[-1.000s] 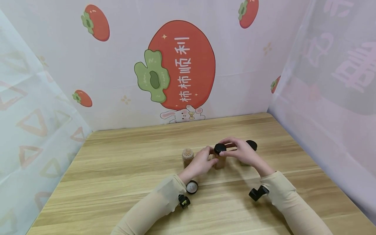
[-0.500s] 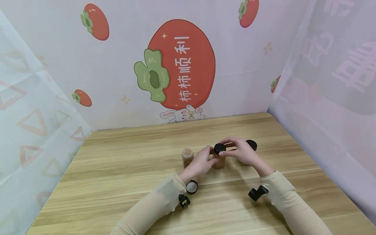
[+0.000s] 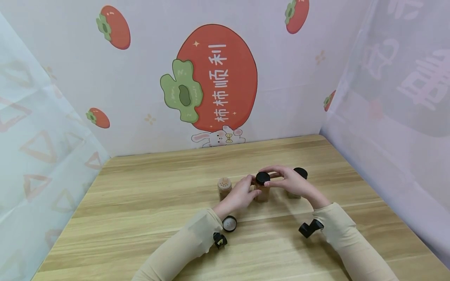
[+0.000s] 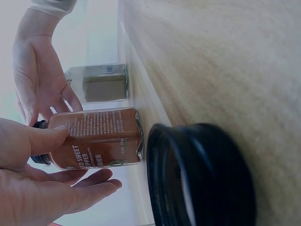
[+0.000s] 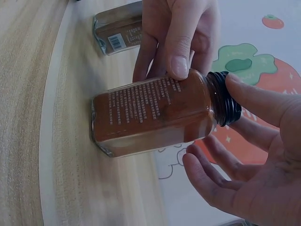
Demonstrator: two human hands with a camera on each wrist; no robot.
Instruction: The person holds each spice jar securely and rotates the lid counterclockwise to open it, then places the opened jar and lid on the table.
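A square glass spice jar [image 3: 261,195] of red-brown powder, its label reading "sweet pepper", stands upright on the table. My left hand [image 3: 240,195] holds its body, the thumb [image 5: 180,66] pressed on the printed side. My right hand [image 3: 292,182] pinches the jar's black ribbed cap [image 5: 225,100] between thumb and fingers; its other fingers spread loosely. Left of my left hand stands a second jar [image 3: 224,185], uncapped, showing a perforated shaker top. A loose black cap [image 3: 230,224] with a pale inside lies by my left wrist, large in the left wrist view.
A third jar with a black cap [image 3: 300,173] stands just behind and right of my right hand, holding greyish-brown powder [image 4: 106,88]. The wood-grain table [image 3: 147,203] meets a printed persimmon backdrop [image 3: 140,78] at the back, with cloth walls on both sides.
My right hand has shifted slightly, its fingers changing position around the cap. The left hand and the jar stay nearly in place.
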